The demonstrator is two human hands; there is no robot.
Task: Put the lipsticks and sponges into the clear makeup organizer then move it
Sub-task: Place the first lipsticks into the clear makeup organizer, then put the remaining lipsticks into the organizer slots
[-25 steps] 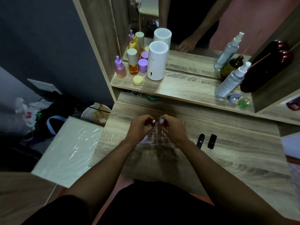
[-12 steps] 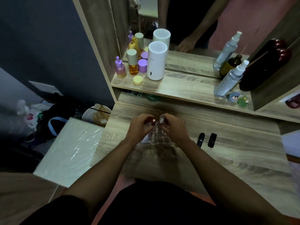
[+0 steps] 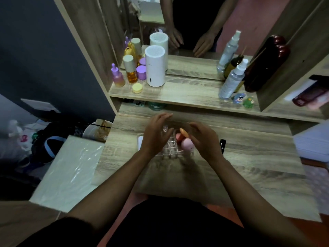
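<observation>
1. Both spread, holding nothing: left hand and right hand flank the clear makeup organizer on the dressing table.
2. Pink sponge and orange sponge perched high; might tumble if tilted.
3. Black lipstick outside, easily forgotten.

Clear makeup organizer on desk; pink sponge and orange sponge inside, right compartment.

— What is sitting where on the worktop?
— The organizer is sitting mid-worktop; two sponges are lying in its right part; a lipstick is lying just right of it.
— And behind?
— A shelf is running behind; bottles are standing at its left end.
</observation>
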